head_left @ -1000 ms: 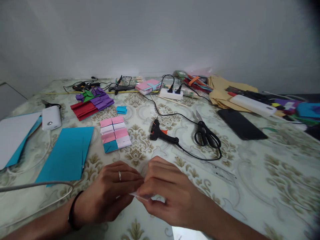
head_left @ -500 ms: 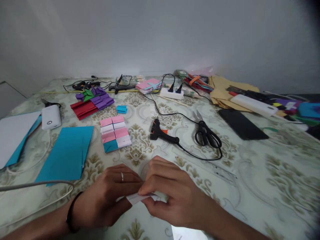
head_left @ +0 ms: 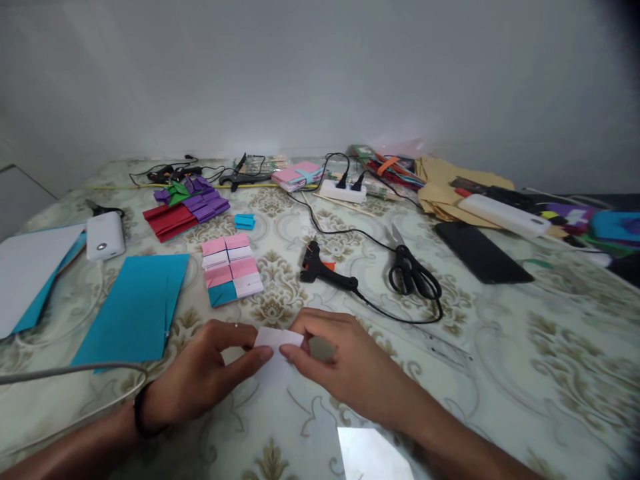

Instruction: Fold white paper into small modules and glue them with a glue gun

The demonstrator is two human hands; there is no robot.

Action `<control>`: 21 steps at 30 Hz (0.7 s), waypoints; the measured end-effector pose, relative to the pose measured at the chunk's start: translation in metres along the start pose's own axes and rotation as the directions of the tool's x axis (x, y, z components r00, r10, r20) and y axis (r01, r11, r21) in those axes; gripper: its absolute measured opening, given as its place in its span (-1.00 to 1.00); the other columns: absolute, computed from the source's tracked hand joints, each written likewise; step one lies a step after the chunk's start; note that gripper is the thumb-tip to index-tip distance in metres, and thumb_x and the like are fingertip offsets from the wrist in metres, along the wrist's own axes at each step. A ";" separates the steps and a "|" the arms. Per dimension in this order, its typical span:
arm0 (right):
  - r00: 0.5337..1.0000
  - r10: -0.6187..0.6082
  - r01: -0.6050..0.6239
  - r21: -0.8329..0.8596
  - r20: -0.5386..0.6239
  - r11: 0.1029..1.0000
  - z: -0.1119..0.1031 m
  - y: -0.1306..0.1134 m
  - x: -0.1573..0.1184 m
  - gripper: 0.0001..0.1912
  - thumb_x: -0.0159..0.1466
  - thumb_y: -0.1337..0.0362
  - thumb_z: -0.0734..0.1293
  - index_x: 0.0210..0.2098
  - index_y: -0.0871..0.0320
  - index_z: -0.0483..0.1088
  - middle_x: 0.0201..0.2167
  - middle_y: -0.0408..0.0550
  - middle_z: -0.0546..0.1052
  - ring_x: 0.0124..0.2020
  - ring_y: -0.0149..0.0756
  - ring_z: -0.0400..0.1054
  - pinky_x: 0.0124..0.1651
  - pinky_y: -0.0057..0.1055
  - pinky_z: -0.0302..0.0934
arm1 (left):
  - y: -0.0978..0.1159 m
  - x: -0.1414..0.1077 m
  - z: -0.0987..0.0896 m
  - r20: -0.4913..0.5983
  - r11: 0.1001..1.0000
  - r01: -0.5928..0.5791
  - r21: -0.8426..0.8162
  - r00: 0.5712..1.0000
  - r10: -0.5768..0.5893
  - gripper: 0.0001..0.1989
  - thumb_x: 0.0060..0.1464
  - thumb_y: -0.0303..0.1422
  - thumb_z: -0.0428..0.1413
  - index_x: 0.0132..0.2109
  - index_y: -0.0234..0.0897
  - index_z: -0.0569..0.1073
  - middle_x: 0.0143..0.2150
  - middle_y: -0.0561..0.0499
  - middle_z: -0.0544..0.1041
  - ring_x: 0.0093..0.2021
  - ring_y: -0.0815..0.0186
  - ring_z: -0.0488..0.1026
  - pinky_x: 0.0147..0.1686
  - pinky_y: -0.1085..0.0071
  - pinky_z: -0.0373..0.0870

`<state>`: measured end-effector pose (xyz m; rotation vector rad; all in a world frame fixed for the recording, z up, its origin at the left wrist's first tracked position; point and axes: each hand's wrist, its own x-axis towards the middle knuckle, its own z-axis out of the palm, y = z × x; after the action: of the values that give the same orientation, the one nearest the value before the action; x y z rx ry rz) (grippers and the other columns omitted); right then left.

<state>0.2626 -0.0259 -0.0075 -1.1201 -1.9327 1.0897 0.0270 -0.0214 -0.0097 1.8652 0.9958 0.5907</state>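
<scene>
Nearest me, a white sheet (head_left: 373,457) lies on the counter (head_left: 500,413) at the person's edge. Just beyond it, the left grip (head_left: 220,367) pinches the left side of a small white paper (head_left: 274,337), thumb on the near face, fingers mostly hidden behind. The right grip (head_left: 335,360) pinches the other side the same way, so the paper sits between the two thumbs, its top edge showing above them. I can't tell whether its lower edge touches the counter.

It looks almost weightless, thin and crisp, stiff enough to stand up between fingertips yet easy to crease or tear. I'd judge it a bit slick, so it is best held lightly by its side edges, where both thumbs are, with no squeezing in the middle.

Farther off, a folded pink-and-white block (head_left: 233,270) lies ahead of the left grip, well apart from the paper. The glue gun (head_left: 320,268) lies beyond the right grip, with the scissors (head_left: 413,273) to its right, and nothing holds either one.
</scene>
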 end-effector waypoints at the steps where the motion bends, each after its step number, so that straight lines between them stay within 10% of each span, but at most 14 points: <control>1: 1.000 0.026 -0.026 0.007 -0.004 1.000 0.001 0.000 0.000 -0.78 0.37 0.33 0.40 -0.43 0.13 0.42 -0.47 -0.19 0.51 -0.42 -0.37 0.39 -0.35 -0.46 0.19 | -0.001 0.000 0.001 0.007 0.999 0.028 -0.038 1.000 -0.028 -0.64 0.43 -0.18 0.13 -0.28 -0.26 0.66 -0.38 0.05 0.65 -0.40 0.32 0.50 -0.41 0.49 0.41; 12: 0.981 0.193 -0.184 0.329 0.005 0.926 0.010 0.007 0.002 -0.90 0.37 0.23 0.41 -0.25 0.12 0.47 -0.51 -0.23 0.52 -0.46 -0.37 0.44 -0.35 -0.45 0.31 | -0.007 -0.002 0.008 -0.105 0.954 0.139 -0.266 0.979 -0.172 -0.64 0.39 -0.12 0.18 0.14 -0.26 0.54 -0.36 0.02 0.61 -0.41 0.35 0.43 -0.47 0.50 0.27; 21: 0.981 0.188 -0.164 0.348 -0.038 0.923 0.005 0.007 0.001 -0.92 0.38 0.23 0.40 -0.20 0.10 0.47 -0.50 -0.24 0.50 -0.44 -0.38 0.49 -0.35 -0.47 0.35 | -0.009 -0.002 0.009 -0.172 0.947 0.053 -0.316 0.979 -0.112 -0.79 0.36 -0.21 0.23 0.03 -0.21 0.53 -0.40 0.09 0.53 -0.43 0.40 0.40 -0.51 0.56 0.28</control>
<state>0.2602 -0.0252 -0.0158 -1.1309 -1.5315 1.4026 0.0291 -0.0249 -0.0217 1.5031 1.0324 0.8345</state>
